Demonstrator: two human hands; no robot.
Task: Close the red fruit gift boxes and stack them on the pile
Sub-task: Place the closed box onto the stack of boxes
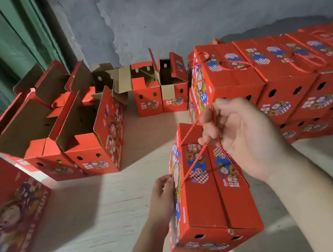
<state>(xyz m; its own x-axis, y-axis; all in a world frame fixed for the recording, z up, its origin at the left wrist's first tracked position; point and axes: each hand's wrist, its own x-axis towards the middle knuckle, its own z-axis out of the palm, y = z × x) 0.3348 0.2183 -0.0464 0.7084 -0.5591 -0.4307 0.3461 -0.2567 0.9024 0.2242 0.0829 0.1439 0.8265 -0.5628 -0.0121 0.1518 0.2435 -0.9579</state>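
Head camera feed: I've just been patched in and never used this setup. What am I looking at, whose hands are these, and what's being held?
There is only one picture, from a camera worn on a person's head, looking forward and down. No machine is involved: a person works with two bare hands.

The right hand pinches the red cord handle of a closed red box, which looks tilted. The left hand grips that box's left side.

On the pale floor, open boxes with flaps up stand to the left and at the back. The pile of closed boxes is on the right, along the grey wall. Another red box shows at the left edge.
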